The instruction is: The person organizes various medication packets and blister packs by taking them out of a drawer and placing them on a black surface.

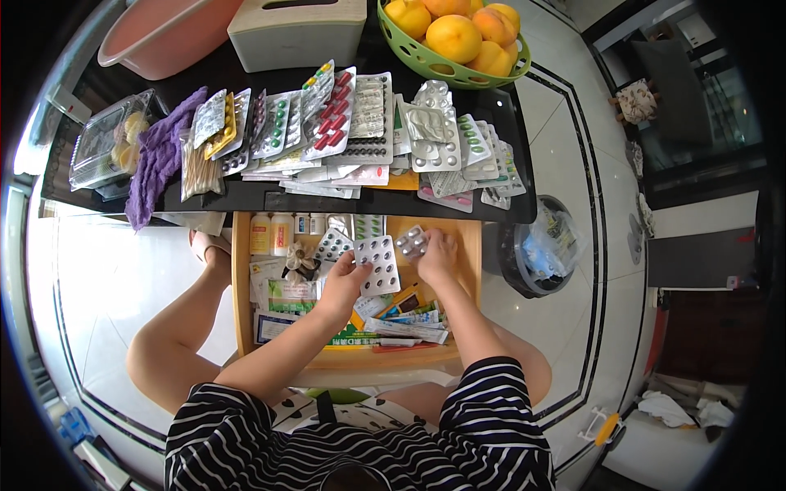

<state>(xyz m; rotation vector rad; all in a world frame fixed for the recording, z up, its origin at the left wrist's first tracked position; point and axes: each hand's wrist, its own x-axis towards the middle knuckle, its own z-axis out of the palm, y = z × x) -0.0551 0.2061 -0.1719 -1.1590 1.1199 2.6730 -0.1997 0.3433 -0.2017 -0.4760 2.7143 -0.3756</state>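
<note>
Over an open wooden drawer (243, 327), my left hand (348, 282) is closed on a silver blister pack (377, 266) with rows of dark pills. My right hand (438, 255) pinches a smaller silver blister pack (412, 241) just to the right of it. Beneath my hands the drawer holds white bottles (282, 233), a blister pack with dark round pills (333, 244), another with green pills (368, 226), a beige flower-shaped hair tie (301, 260), and several tubes and packets (405, 329). Part of the drawer's contents is hidden by my forearms.
Rows of blister packs (332, 114) cover the black tabletop (508, 184) behind the drawer. A purple cloth (164, 159), cotton swabs (201, 172), a pink basin (164, 37), a tissue box (295, 41) and a green fruit basket (454, 69) stand there too. A bin (536, 258) is at right.
</note>
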